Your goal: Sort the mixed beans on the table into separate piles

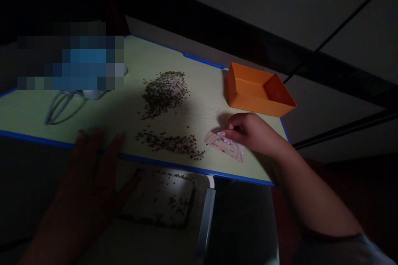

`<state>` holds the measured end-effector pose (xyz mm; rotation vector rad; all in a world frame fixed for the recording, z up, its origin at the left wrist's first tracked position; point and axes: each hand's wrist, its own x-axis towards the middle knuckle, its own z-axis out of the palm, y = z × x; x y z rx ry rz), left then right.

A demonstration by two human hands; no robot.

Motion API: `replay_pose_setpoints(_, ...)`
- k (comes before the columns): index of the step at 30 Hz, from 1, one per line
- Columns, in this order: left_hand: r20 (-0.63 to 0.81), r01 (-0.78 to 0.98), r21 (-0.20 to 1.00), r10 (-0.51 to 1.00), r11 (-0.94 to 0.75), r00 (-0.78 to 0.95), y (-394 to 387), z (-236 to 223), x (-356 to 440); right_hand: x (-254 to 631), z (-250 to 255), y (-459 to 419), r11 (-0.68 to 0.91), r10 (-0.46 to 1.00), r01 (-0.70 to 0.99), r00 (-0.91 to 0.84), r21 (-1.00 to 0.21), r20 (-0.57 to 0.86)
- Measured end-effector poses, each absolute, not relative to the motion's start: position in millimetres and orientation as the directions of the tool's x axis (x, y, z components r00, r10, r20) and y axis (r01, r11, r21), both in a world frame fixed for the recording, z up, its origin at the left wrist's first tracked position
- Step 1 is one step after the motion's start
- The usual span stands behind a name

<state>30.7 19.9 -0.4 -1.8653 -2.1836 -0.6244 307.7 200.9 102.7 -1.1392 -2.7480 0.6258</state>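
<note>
My right hand [245, 132] is closed in a pinch at the upper edge of a half-round, pinkish see-through piece with red flecks [225, 145]; I cannot make out what kind of thing it is. Left of that piece, a loose strip of small dark seed-like grains [171, 143] lies on the pale tabletop [202, 91]. Farther back is a larger heap of mixed pale and dark grains [166, 91]. My left hand [93, 174], dim in shadow, is open with fingers spread over the table's front edge and appears to hold nothing.
An orange open box [259, 91] stands at the back right. Below the front edge is a pale tray [161, 198] with scattered dark grains, near a grey handle [206, 219]. A pale cord [54, 107] loops at the left beside a blurred-out blue patch [83, 64].
</note>
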Motion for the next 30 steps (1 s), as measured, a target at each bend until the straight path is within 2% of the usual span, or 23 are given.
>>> replay_pose_setpoints(10,0.41,0.981,0.154,0.896,0.12,-0.173,21,1,30,303,101,198,0.679,0.537,0.464,-0.842,-0.569,-0.046)
replay_pose_setpoints(15,0.411,0.983,0.139,0.896,0.122,-0.17,21,0,30,310,104,198,0.681,0.49,0.407,-0.871,-0.609,-0.033)
replay_pose_setpoints(22,0.425,0.982,0.141,0.888,0.129,-0.178,21,0,30,311,107,196,0.719,0.416,0.393,-0.904,-0.573,-0.098)
replay_pose_setpoints(27,0.426,0.981,0.152,0.888,0.117,-0.172,23,0,31,306,105,195,0.75,0.469,0.455,-0.878,-0.48,-0.098)
replay_pose_setpoints(30,0.424,0.98,0.151,0.887,0.127,-0.181,23,-2,30,306,105,195,0.749,0.471,0.455,-0.877,-0.483,-0.096)
